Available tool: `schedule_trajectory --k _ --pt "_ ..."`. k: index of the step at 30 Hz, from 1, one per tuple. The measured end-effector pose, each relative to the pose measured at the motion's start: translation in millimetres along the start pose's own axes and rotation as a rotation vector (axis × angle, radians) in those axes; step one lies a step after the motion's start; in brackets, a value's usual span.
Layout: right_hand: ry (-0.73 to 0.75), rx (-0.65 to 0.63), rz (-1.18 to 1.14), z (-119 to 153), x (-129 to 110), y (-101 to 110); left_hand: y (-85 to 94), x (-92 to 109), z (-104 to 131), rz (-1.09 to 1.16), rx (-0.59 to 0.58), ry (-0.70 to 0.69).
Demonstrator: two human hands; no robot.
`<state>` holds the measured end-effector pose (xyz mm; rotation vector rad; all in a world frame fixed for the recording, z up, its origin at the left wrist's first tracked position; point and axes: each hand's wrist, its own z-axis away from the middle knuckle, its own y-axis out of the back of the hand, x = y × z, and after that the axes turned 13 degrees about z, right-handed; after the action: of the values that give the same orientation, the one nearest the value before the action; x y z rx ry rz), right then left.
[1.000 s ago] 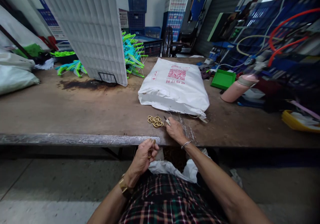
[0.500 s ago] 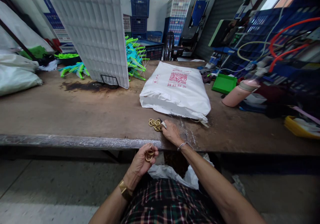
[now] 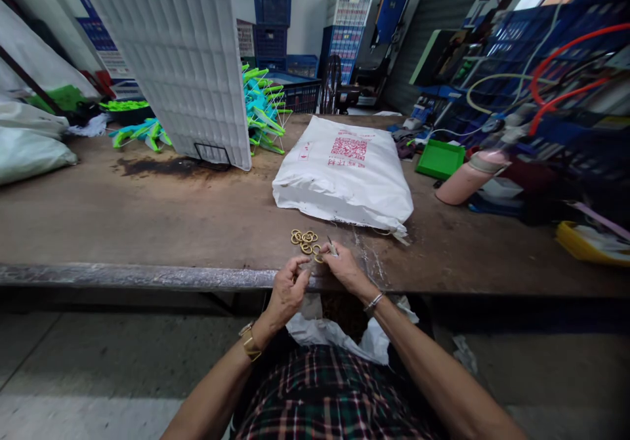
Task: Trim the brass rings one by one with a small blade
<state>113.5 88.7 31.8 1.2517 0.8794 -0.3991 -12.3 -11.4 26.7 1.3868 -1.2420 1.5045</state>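
Head view, only one. We see both hands meeting at the near edge of the table, right over the metal lip. Left hand has fingers curled in, pinching something small at the tips; it looks like one brass ring, but it is too small to be sure. Right hand is closed around a thin metal tool whose tip pokes up past the knuckles, and the fingers touch the nearest ring. The hands are held close together, likely so the tool tip can work on what the left pinches.

The rings lie in a small flat cluster on the table just beyond the fingertips, near the near edge, within easy reach of either hand.

A white sack lies flat behind the rings, toward the middle, one corner pointing at the right hand. A white plastic bag hangs open under the table edge over the lap, probably placed to catch pieces.

Farther back: a white grid panel stands upright near the far left, with green and blue clips piled behind it. A green tray and a pink bottle sit toward the right edge.
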Motion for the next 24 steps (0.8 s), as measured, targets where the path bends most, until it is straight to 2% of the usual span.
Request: schedule_trajectory --k 3,5,7,10,16,24 --pt "-0.114 -0.146 -0.232 16 -8 1 -0.6 0 -3 -0.130 -0.098 -0.131" --pt "-0.190 -0.231 -0.345 23 -13 1 -1.2 1 -3 -0.128 -0.158 -0.153" --pt "-0.237 -0.277 -0.405 28 -16 0 -2.1 3 -2 -0.090 -0.170 -0.132" --pt "-0.213 -0.260 -0.419 31 -16 -3 -3.5 3 1 0.013 -0.117 -0.050" --pt "-0.024 -0.157 -0.252 31 -10 -12 -5.6 1 5 0.259 -0.020 0.244" --pt "0.017 -0.184 -0.192 34 -18 -8 -4.4 3 10 0.420 -0.084 0.389"
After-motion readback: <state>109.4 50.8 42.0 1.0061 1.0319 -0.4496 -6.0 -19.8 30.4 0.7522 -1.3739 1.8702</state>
